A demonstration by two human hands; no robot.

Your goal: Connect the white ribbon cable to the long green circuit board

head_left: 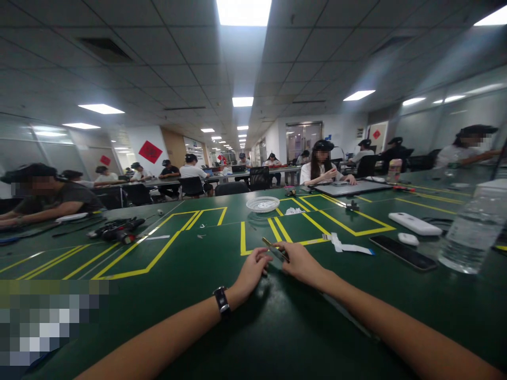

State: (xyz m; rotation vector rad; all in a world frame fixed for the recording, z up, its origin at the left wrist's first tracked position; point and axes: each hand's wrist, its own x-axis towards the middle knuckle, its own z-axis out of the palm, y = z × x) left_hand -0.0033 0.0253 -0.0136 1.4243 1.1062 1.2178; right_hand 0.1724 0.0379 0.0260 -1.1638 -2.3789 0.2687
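My right hand [298,262] pinches a slim, flat, gold-coloured metal object [274,248] between thumb and fingers; its exact kind is too small to tell. The object slants up and left, its far end close above my left fingertips. My left hand [252,272], with a black-banded watch [221,301] on the wrist, is beside it with fingers loosely bent and apart. I see nothing held in the left hand. Both hands are just over the green tabletop [277,338].
A white woven basket [262,205] stands ahead. Right of my hands are a white paper strip [350,246], a black phone [403,252], a white power bank [414,224] and a water bottle [469,232]. Black gear [119,230] lies left. Several people sit around.
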